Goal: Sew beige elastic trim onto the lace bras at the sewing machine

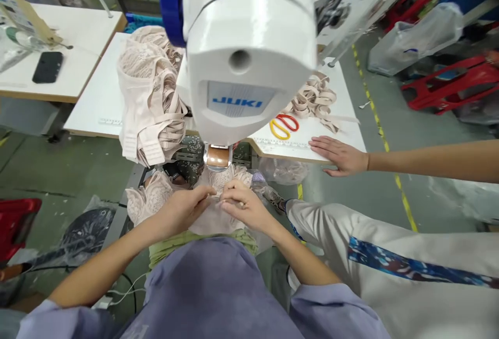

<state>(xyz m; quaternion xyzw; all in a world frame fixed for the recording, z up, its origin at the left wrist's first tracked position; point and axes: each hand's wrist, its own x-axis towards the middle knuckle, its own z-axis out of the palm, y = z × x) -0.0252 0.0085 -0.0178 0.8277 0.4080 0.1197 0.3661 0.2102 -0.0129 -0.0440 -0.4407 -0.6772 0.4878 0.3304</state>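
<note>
My left hand (189, 206) and my right hand (245, 206) are close together below the sewing machine head (249, 63). Each is pinched closed on a beige lace bra (150, 198), which hangs over my lap with one moulded cup out to the left. Thin fabric lies between my fingertips, just in front of the machine's needle area. The needle itself is hidden behind the machine head.
A heap of beige bras (136, 84) lies left on the white table (95, 92). Beige straps (312, 97) and red-yellow scissors (281, 127) are on the right side. Another person's hand (339, 154) rests flat on the table's right edge. A phone (48, 67) lies on the neighbouring table.
</note>
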